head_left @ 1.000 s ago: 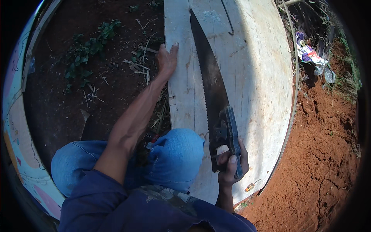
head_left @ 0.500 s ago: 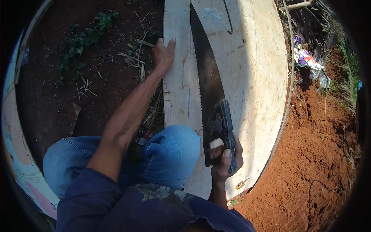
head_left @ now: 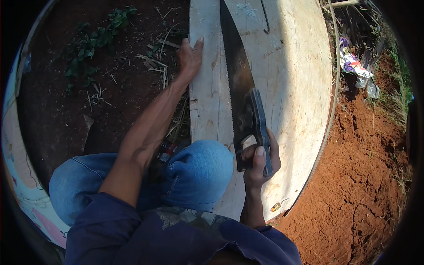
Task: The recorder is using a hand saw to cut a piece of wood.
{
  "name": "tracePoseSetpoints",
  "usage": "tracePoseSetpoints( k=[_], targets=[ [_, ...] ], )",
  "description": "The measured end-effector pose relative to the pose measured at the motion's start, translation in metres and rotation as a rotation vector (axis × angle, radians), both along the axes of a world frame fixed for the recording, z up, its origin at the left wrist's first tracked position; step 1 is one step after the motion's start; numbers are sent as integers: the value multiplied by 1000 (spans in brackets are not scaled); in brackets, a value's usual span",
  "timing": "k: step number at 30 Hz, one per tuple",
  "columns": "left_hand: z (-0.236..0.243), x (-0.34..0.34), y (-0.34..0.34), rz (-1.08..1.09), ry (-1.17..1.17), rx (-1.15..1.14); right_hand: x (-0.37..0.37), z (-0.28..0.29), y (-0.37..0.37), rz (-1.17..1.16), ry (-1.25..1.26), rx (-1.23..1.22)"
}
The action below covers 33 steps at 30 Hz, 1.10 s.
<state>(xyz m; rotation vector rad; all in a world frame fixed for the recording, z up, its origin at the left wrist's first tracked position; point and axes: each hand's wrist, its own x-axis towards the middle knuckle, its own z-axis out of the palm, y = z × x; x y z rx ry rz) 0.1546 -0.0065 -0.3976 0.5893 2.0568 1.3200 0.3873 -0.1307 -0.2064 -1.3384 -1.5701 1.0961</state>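
Saw (head_left: pixel 240 66) sits in your R hand (head_left: pixel 256 176), grip wrapped round hdl (head_left: pixel 259 115); L hand (head_left: pixel 191 59) touches board (head_left: pixel 300 97) edge, can't tell if pinching.

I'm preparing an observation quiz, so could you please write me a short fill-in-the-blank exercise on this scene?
1. The right hand grips a ____ by its handle.
2. The hand touching the edge of the wooden board is the ____ one.
3. The denim trousers are coloured ____.

Missing words: saw; left; blue.

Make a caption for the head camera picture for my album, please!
A right hand grips a handsaw over a pale wooden board, left hand at its edge.
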Motion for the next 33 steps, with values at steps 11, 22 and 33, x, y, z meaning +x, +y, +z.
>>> tracePoseSetpoints(
  k=[11, 22, 33],
  targets=[
    [-7, -16, -1, -19, 15, -44, 39, -3, -43, -28, 55, -46],
    [-16, -5, 1, -31, 16, -28, -43, -63, 80, -27, 79, 20],
    [-5, 20, 13, -36, -18, -8, -83, -70, 140, -26, 146, 17]
  ],
)
